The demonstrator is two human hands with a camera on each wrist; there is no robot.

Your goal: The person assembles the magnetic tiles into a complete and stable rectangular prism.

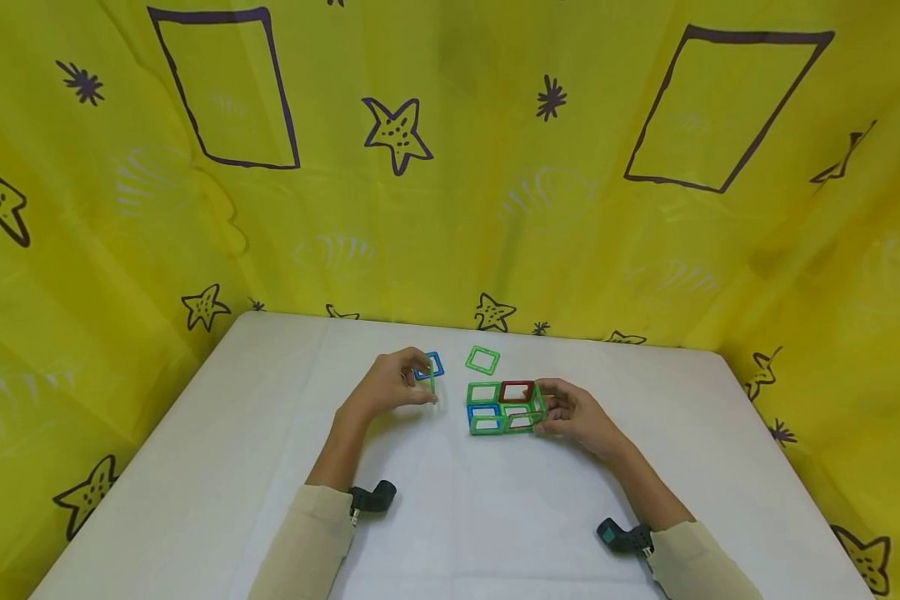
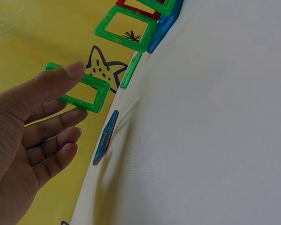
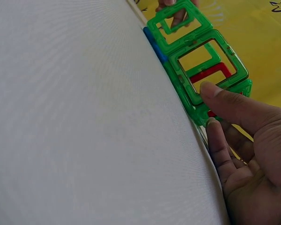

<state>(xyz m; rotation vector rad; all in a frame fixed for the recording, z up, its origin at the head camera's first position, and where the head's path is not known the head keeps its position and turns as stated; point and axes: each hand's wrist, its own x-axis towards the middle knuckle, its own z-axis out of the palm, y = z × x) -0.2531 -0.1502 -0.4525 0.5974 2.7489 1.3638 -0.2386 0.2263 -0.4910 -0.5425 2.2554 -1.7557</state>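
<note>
My left hand (image 1: 397,382) pinches a green square magnetic tile (image 2: 99,97) between thumb and fingers, held on edge above the table. To its right stands a box-like structure (image 1: 484,393) of joined square frame tiles, mostly green, with a red tile (image 1: 517,392) at the back and a blue tile (image 1: 483,412) low on the left. My right hand (image 1: 579,417) grips the structure's right end. In the right wrist view the thumb presses the near green tile (image 3: 243,70), and the other fingers are partly hidden behind and below it.
A loose blue tile (image 1: 437,364) lies behind my left hand, partly covered by it. Another loose green tile (image 1: 483,360) lies flat behind the structure. The white table (image 1: 450,533) meets a yellow patterned curtain (image 1: 465,208) at the back and sides.
</note>
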